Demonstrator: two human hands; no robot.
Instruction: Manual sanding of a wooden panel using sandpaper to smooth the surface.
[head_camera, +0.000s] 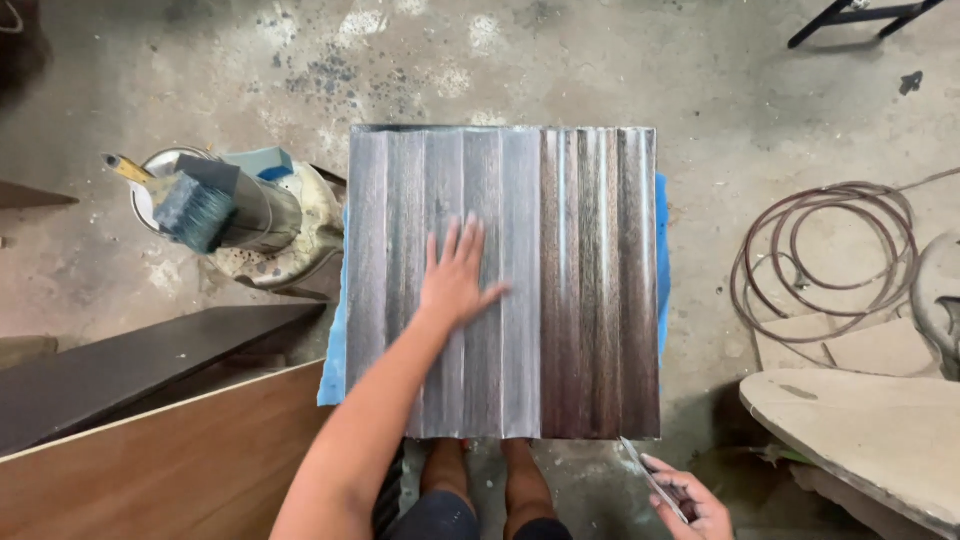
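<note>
One fluted wood panel (505, 282), near square, flat on a blue support (331, 370) above the concrete floor (700, 70), grooves running lengthwise away from the wearer toward the top of view; left portion grey and dull, right portion dark brown and glossy. Left hand (455, 280) open, fingers spread, palm flat on the grey part, gripping nothing; right hand (690, 500) low at the panel's near right corner, fingers closed round one thin flat blade-like tool (650, 475). Also counted: one brush (190, 205) atop one paint can (270, 225) at left, one coiled hose (825, 255) at right.
</note>
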